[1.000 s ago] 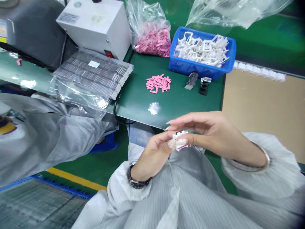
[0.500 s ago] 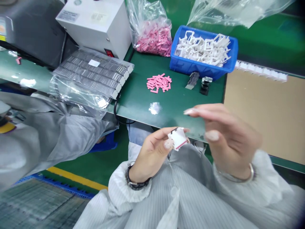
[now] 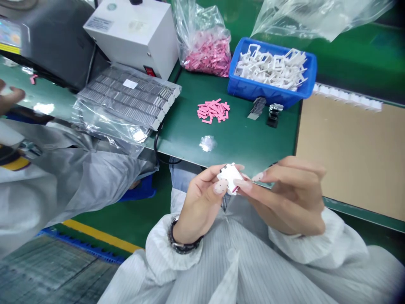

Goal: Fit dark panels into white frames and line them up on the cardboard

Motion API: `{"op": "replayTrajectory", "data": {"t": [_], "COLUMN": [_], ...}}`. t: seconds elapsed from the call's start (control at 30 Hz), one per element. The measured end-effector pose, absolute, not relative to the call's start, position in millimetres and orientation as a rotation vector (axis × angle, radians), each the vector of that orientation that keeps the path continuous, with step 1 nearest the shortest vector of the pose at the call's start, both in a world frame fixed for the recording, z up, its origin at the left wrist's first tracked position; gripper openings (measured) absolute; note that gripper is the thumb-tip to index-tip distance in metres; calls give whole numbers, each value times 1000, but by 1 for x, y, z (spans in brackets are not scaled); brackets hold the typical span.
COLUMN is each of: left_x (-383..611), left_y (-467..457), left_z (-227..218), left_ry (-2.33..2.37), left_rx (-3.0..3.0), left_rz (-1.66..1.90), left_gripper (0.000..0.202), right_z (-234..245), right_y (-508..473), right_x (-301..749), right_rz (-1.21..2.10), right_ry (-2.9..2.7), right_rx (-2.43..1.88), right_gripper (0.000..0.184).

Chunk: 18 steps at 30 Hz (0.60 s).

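Note:
My left hand (image 3: pixel 202 198) pinches a small white plastic part (image 3: pixel 231 176) above my lap, just off the table's front edge. A dark piece shows at its upper left edge and a thin pink strip along its lower right side. My right hand (image 3: pixel 284 196) is closed in at the part's right side, its thumb pressing on the white face; its other fingertips are partly hidden. Beyond my hands lie a pile of pink strips (image 3: pixel 213 111), a small clear pile of film pieces (image 3: pixel 207 143), a stack of grey metal plates (image 3: pixel 257 108) and some black pieces (image 3: pixel 274 115).
A blue bin (image 3: pixel 232 86) of white frames stands behind, beside a bag of pink pieces (image 3: pixel 209 52). Left are a grey-white box (image 3: pixel 136 38) and a bagged tray of metal plates (image 3: pixel 129 97). Brown cardboard (image 3: pixel 351 156) lies right. Another person's hand (image 3: pixel 9 99) shows far left.
My right hand has come down and left from open above the table to the white part. The left hand still holds the part, slightly turned. Another person's hand has appeared at far left.

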State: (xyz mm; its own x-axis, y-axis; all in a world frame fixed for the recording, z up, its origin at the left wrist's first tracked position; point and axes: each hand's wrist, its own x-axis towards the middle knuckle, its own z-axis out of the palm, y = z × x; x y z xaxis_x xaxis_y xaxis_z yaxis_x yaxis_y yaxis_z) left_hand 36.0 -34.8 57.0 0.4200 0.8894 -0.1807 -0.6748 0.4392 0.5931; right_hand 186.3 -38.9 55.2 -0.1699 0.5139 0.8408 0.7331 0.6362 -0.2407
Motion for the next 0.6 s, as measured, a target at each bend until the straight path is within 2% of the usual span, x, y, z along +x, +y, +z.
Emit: {"op": "replayTrajectory", "data": {"t": [0.17,0.4,0.6], "left_x": [34,33,13], "left_y": [-35,-33,-18], "left_z": [56,52,57], "left_ry": [563,509,497], "left_rx": [536,817,1466], "left_rz": [1104,1226,1200], "left_gripper": [41,11,25], "right_z": [57,59,60], "right_y": [-34,-29,-32], "right_x": [188,199,204], "right_rz": [-344,-301,-94], "right_ry": [-1914,-2025,-2034], "right_rx": [-929,-756,-712], "right_gripper": [13,7,12]}}
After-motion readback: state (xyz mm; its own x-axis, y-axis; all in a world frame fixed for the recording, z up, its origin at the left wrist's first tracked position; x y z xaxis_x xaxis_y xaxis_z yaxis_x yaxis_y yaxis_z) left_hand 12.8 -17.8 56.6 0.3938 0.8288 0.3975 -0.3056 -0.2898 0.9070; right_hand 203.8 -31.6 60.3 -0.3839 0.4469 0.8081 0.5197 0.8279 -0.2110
